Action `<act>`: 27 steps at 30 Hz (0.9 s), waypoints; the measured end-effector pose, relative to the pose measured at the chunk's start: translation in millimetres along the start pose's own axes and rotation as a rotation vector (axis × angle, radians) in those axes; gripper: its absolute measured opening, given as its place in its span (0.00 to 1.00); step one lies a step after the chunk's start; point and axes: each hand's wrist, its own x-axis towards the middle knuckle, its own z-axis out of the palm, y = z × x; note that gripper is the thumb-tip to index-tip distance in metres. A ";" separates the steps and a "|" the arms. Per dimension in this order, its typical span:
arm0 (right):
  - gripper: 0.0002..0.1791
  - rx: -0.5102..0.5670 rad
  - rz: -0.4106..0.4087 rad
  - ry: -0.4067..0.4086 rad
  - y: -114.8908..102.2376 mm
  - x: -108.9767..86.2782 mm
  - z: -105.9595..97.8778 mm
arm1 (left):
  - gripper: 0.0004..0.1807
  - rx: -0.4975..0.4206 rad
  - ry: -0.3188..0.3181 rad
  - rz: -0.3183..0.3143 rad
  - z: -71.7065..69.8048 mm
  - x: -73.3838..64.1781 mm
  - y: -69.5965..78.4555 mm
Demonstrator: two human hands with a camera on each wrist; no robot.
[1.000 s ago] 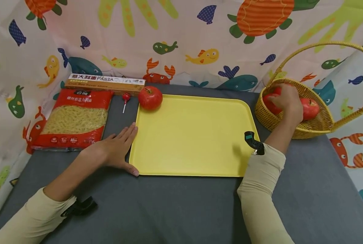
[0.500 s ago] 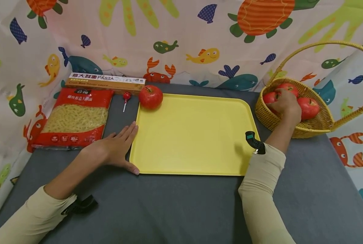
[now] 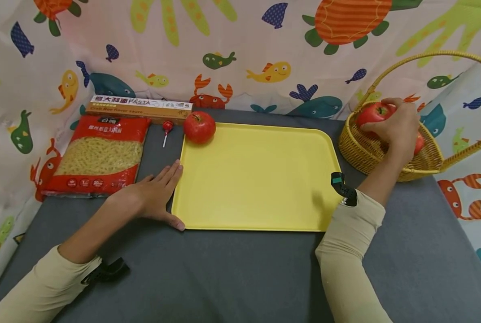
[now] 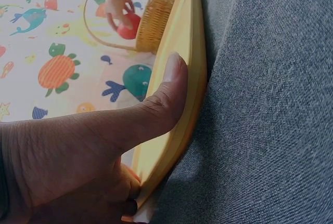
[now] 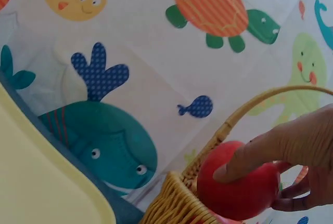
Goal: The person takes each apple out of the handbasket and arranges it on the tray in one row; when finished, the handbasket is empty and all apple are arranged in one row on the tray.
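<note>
In the head view my right hand [image 3: 400, 123] grips a red apple [image 3: 373, 113] at the mouth of the yellow wicker basket [image 3: 355, 150]. The right wrist view shows the thumb across the near side of this apple [image 5: 237, 187] and fingers behind it. Another apple [image 3: 419, 143] shows partly behind the wrist, inside the basket. My left hand [image 3: 153, 195] rests at the left edge of the yellow tray [image 3: 256, 179], fingers straight and thumb at the near corner. In the left wrist view that thumb [image 4: 174, 86] lies against the tray's rim. One apple [image 3: 199, 128] sits on the tray's far left corner.
Left of the tray lie a red bag of pasta [image 3: 99, 154], a long pasta box [image 3: 139, 107] behind it, and a red lollipop [image 3: 167, 130]. The basket's tall handle [image 3: 438, 53] arches over its opening. A patterned cloth [image 3: 240, 45] hangs behind the grey-covered table [image 3: 240, 278].
My right hand has come up from deeper in the basket, lifting an apple between thumb and fingers and shifting slightly right. The left hand has stayed at the tray's edge.
</note>
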 end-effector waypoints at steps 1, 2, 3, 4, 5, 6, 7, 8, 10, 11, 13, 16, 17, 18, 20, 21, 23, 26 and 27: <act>0.44 0.005 0.002 0.013 -1.5 -0.8 -0.9 | 0.85 0.001 -0.001 -0.002 0.0 0.0 -0.2; 0.44 0.014 0.004 0.025 -3.0 -1.4 -1.7 | 0.85 0.002 0.000 -0.002 -0.1 -0.1 -0.2; 0.43 0.021 0.003 0.035 -4.6 -2.0 -2.3 | 0.85 0.004 0.001 -0.002 -0.3 -0.2 -0.2; 0.42 0.031 0.000 0.056 -7.3 -3.0 -3.5 | 0.85 0.007 0.001 -0.003 -0.5 -0.2 -0.2; 0.42 0.041 0.001 0.074 -10.4 -4.3 -4.6 | 0.85 0.008 0.002 -0.004 -0.5 -0.1 -0.1; 0.41 0.047 0.000 0.089 -13.7 -5.8 -5.5 | 0.85 0.011 0.001 -0.005 -0.5 -0.2 -0.1; 0.41 0.050 -0.002 0.101 -16.6 -7.0 -6.2 | 0.85 0.013 0.002 -0.005 -0.4 -0.3 -0.1; 0.41 0.055 -0.006 0.110 -19.5 -8.2 -6.4 | 0.85 0.014 0.001 -0.006 -0.1 -0.2 -0.1; 0.40 0.058 -0.017 0.120 -24.7 -10.9 -6.9 | 0.85 0.018 -0.002 -0.008 0.5 0.0 -0.3; 0.40 0.063 -0.025 0.124 -27.1 -12.3 -7.2 | 0.84 0.018 -0.003 -0.008 0.9 0.1 -0.3; 0.39 0.067 -0.045 0.124 -31.8 -15.0 -8.2 | 0.84 0.014 -0.004 -0.006 1.6 0.4 -0.6; 0.39 0.072 -0.084 0.125 -39.2 -19.1 -8.8 | 0.85 0.010 -0.003 0.000 1.9 0.1 -1.0; 0.39 0.072 -0.100 0.125 -42.3 -20.3 -8.4 | 0.85 0.009 -0.002 0.002 1.8 -0.1 -1.0; 0.39 0.074 -0.113 0.126 -45.7 -21.4 -7.8 | 0.85 0.008 0.000 0.003 1.5 -0.2 -1.2; 0.38 0.081 -0.145 0.124 -53.3 -23.1 -5.2 | 0.84 0.008 0.003 0.002 0.7 0.3 -1.1; 0.38 0.087 -0.164 0.118 -57.2 -24.0 -3.5 | 0.84 0.009 0.002 0.001 0.5 0.4 -1.2; 0.38 0.096 -0.200 0.104 -65.3 -25.4 0.1 | 0.84 0.011 -0.001 -0.002 0.5 0.7 -1.4; 0.39 0.103 -0.257 0.073 -76.4 -28.9 6.4 | 0.84 0.014 -0.011 -0.007 0.8 0.9 -1.0; 0.39 0.104 -0.276 0.065 -80.1 -30.2 8.7 | 0.84 0.015 -0.013 -0.008 0.9 0.9 -0.8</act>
